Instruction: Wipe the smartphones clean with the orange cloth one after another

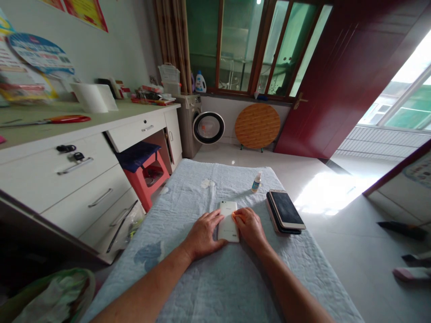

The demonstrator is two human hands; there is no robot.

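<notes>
A white smartphone lies back side up on the cloth-covered table. My left hand grips its left side, fingertips on the upper left edge and thumb at the bottom corner. Pinched in the fingers of my right hand is a small orange cloth, pressed against the phone's back near the right edge. Most of the cloth is hidden under those fingers. Beyond the phone stands a small spray bottle, upright. To the right of my right hand is a stack of phones, a gold-rimmed one on top.
A white desk with drawers runs along the left, a red stool under it. A washing machine with its door open and a round wooden tabletop stand at the back. A bin is at lower left.
</notes>
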